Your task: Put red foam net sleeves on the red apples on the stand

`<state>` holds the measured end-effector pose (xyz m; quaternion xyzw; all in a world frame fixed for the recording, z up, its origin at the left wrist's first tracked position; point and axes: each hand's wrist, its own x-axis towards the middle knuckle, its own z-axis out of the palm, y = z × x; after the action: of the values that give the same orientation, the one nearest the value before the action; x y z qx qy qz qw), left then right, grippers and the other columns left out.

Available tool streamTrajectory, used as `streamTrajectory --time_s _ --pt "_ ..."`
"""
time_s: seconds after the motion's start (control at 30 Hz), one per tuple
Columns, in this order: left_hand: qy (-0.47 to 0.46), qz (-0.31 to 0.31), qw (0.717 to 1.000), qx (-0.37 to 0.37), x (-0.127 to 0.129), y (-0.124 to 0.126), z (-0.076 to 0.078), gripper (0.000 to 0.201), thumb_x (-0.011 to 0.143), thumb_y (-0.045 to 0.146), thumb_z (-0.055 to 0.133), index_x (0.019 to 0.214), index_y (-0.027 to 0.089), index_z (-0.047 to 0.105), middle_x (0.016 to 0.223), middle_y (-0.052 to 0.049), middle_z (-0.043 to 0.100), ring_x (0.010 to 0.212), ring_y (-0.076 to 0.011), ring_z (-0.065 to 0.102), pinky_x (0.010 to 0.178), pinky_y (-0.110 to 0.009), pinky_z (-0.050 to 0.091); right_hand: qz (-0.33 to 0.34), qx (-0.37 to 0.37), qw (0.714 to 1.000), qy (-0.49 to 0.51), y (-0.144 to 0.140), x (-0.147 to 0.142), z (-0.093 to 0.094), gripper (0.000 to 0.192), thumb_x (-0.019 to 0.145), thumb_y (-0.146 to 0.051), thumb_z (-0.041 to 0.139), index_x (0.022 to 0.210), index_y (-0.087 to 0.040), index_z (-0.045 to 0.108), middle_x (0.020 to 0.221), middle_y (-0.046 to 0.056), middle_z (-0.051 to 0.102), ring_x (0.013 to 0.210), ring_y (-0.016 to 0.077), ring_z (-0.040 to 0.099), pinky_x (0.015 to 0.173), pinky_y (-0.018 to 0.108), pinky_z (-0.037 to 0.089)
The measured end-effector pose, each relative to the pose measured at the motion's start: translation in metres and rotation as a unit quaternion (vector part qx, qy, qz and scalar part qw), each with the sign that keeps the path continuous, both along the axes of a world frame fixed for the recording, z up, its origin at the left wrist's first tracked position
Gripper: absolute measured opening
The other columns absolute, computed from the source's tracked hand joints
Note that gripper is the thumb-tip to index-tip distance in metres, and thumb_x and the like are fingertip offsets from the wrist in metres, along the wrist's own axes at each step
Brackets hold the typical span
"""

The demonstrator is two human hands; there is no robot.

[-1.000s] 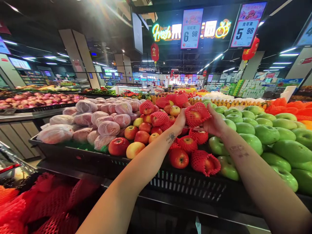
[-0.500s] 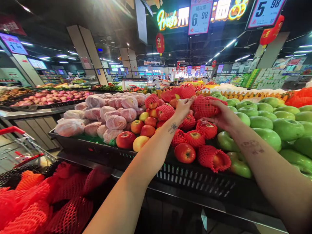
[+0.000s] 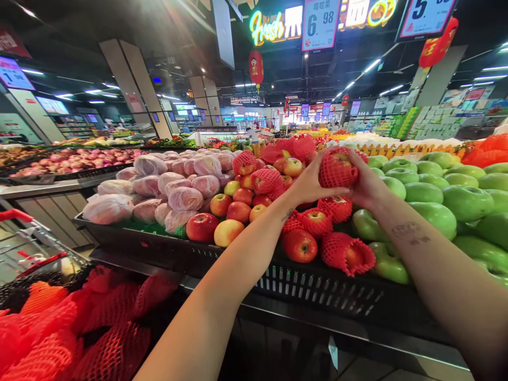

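Observation:
An apple in a red foam net (image 3: 338, 168) is held up above the fruit display, between my two hands. My left hand (image 3: 311, 182) curves around its left side, with the thumb beneath it. My right hand (image 3: 364, 182) is closed on its right side; some of those fingers are hidden behind the net. Just below lie more netted apples (image 3: 316, 222), a bare red apple (image 3: 300, 246) and a netted apple on its side (image 3: 347, 253). Bare red and yellow apples (image 3: 238, 211) sit left of my left forearm.
Green apples (image 3: 431, 214) fill the right side, beside my right forearm. Plastic-wrapped fruits (image 3: 186, 199) are piled at left. A black slotted crate (image 3: 317, 288) edges the display. Loose red foam nets (image 3: 111, 323) lie lower left, near a shopping cart (image 3: 35, 238).
My left hand has moved right and closed on the netted apple, which my right hand was holding beside it. The net now fits around the apple between both hands. The view has shifted slightly.

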<state>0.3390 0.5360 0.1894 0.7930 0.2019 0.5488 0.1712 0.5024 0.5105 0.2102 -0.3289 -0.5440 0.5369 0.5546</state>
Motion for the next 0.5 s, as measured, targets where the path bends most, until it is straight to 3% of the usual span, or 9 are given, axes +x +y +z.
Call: streamTrajectory --time_s 0.07,0.13,0.27,0.33,0.4,0.5 --pt "0.001 0.042 0.999 0.004 0.001 -0.002 -0.003 0.095 0.068 0.034 0.096 0.147 0.020 0.046 0.147 -0.015 0.061 0.139 -0.0305 0.058 0.124 -0.048 0.042 0.024 0.008 1.000 -0.012 -0.002 -0.002 0.000 0.048 0.087 -0.066 0.072 0.112 -0.026 0.069 0.100 0.006 0.078 0.093 0.0255 0.077 0.072 0.037 0.067" --pt "-0.037 0.111 0.993 -0.011 0.001 -0.005 -0.002 0.093 0.070 0.033 0.096 0.146 0.020 0.045 0.139 -0.014 0.066 0.132 -0.0321 0.062 0.120 -0.051 0.044 0.052 0.001 0.998 -0.026 -0.008 -0.004 0.003 0.047 0.087 -0.067 0.072 0.110 -0.026 0.068 0.103 0.006 0.078 0.096 0.0252 0.078 0.078 0.038 0.067" --pt "-0.158 0.243 0.956 -0.042 -0.016 -0.023 0.022 0.082 0.080 0.038 0.089 0.145 0.023 0.040 0.137 -0.014 0.066 0.132 -0.0294 0.063 0.115 -0.047 0.049 0.082 0.000 0.996 -0.017 -0.018 0.000 0.011 0.042 0.089 -0.064 0.073 0.108 -0.028 0.064 0.121 0.008 0.076 0.106 0.0235 0.077 0.090 0.036 0.062" --pt "-0.193 0.285 0.937 -0.066 -0.036 -0.049 0.036 0.079 0.082 0.043 0.088 0.141 0.022 0.040 0.138 -0.015 0.064 0.131 -0.0295 0.064 0.112 -0.047 0.050 0.070 0.001 0.997 -0.010 -0.020 0.004 0.014 0.034 0.094 -0.059 0.070 0.105 -0.028 0.062 0.129 0.008 0.074 0.109 0.0222 0.076 0.092 0.034 0.059" --pt "-0.172 0.322 0.927 -0.085 -0.060 -0.086 0.038 0.080 0.076 0.047 0.091 0.135 0.021 0.043 0.133 -0.016 0.065 0.128 -0.0327 0.065 0.110 -0.050 0.050 0.042 -0.004 0.999 -0.009 -0.018 0.006 0.016 0.029 0.098 -0.057 0.064 0.101 -0.027 0.062 0.132 0.009 0.073 0.107 0.0208 0.075 0.090 0.032 0.058" --pt "-0.056 0.401 0.912 -0.070 -0.093 -0.143 0.011 0.082 0.067 0.049 0.093 0.128 0.020 0.048 0.124 -0.014 0.069 0.126 -0.0379 0.065 0.114 -0.057 0.046 0.008 -0.016 1.000 0.011 -0.016 0.007 0.018 0.026 0.099 -0.052 0.063 0.097 -0.026 0.066 0.129 0.009 0.075 0.099 0.0194 0.075 0.086 0.031 0.056"
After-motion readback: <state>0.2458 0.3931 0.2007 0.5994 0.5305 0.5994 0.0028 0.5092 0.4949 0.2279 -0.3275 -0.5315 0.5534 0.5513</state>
